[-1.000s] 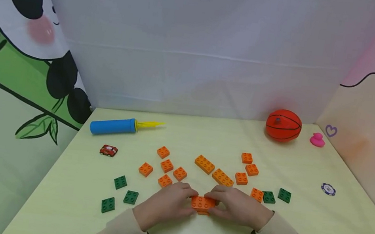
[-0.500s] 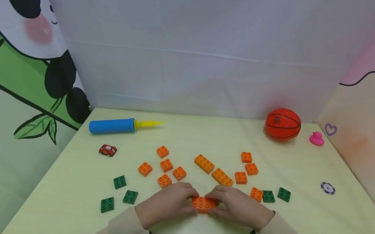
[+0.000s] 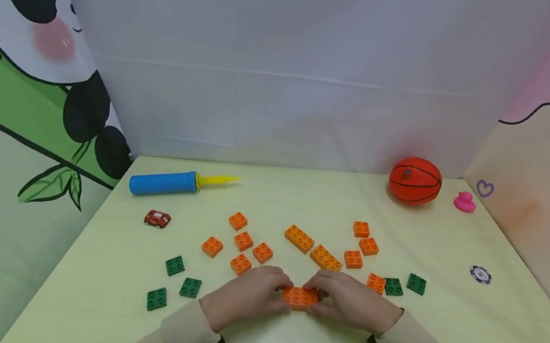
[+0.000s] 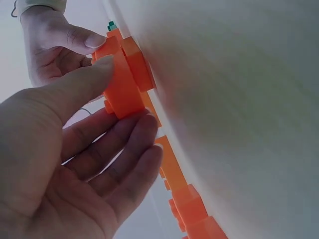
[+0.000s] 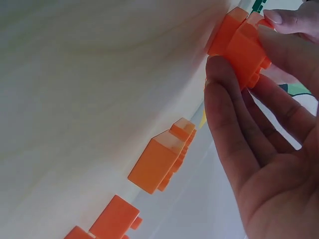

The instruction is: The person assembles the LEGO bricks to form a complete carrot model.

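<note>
Between both hands, near the table's front, is a long orange toy building brick (image 3: pixel 300 298) with studs facing up. The left hand (image 3: pixel 249 297) pinches its left end, thumb on the near side and fingers on the far side. Its right end is pinched the same way by the right hand (image 3: pixel 351 302). Beneath the long brick, the left wrist view shows a shorter orange brick (image 4: pixel 137 64), set against its underside and close to the tabletop. That shorter brick (image 5: pixel 229 31) also appears in the right wrist view, while the head view hides it.
Several small orange bricks (image 3: pixel 244 241) lie beyond the hands, with two long ones (image 3: pixel 299 239) in the middle. Green bricks (image 3: pixel 190 287) flank both sides. Farther out are a blue pump (image 3: pixel 165 183), red toy car (image 3: pixel 157 219), red ball (image 3: pixel 415 181), pink duck (image 3: pixel 465 202) and chip (image 3: pixel 480 275).
The long brick has shifted slightly right with both hands. The lower brick's edge, which showed below it in the head view, is now covered. The head view has tilted a little.
</note>
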A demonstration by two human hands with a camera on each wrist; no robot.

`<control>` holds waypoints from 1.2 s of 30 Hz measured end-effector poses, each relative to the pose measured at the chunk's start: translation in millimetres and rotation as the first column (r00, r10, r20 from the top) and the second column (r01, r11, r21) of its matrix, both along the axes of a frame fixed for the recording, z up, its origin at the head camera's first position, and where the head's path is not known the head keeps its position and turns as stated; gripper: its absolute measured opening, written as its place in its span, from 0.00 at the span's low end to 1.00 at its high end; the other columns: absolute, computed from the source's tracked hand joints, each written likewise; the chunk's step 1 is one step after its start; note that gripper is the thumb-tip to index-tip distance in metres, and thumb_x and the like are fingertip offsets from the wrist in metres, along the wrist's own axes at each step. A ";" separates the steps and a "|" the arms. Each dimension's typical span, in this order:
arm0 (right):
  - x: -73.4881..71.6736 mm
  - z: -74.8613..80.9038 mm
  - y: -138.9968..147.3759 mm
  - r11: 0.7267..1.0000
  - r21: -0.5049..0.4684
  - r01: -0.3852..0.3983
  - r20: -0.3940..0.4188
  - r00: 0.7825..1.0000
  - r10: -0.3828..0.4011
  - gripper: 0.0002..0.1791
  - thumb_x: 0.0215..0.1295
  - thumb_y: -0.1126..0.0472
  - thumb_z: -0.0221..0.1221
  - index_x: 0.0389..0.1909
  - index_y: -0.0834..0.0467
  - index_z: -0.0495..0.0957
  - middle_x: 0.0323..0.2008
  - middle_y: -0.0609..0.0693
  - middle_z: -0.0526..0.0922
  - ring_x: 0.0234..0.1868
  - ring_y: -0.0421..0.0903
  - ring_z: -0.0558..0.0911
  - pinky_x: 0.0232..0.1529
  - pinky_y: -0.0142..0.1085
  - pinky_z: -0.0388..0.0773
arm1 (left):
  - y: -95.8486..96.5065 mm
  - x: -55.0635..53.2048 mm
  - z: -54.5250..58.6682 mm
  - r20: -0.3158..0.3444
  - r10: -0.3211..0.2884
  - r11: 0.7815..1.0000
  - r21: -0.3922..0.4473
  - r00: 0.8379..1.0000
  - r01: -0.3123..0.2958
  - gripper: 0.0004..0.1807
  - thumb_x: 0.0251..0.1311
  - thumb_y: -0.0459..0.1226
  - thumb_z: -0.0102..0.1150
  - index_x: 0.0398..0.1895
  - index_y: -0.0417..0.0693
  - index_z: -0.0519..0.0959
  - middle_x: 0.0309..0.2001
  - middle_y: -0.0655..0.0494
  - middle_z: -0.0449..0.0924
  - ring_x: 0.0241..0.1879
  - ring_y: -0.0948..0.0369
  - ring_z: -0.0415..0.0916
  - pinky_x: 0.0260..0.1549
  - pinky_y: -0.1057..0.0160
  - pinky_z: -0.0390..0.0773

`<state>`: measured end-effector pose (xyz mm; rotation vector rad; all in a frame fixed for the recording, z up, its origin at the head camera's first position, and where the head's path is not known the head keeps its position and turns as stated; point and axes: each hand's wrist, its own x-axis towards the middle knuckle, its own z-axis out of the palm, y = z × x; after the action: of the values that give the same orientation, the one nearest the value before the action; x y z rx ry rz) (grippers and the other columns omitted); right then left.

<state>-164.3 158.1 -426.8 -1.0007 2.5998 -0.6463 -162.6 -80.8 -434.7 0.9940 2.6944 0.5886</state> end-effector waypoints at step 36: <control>-37.5 -3.1 9.5 0.961 0.092 0.260 -0.299 0.928 -0.222 0.26 0.62 0.50 0.68 0.59 0.55 0.78 0.46 0.50 0.81 0.41 0.47 0.80 0.45 0.43 0.81 | 0.8 -16.6 2.6 0.114 -0.002 1.000 0.016 0.994 0.000 0.17 0.60 0.47 0.69 0.47 0.50 0.84 0.39 0.66 0.82 0.33 0.70 0.73 0.39 0.70 0.77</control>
<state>-201.8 167.6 -429.9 -0.7901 3.0080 -0.4006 -179.2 -80.0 -432.1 0.9358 2.5937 0.6477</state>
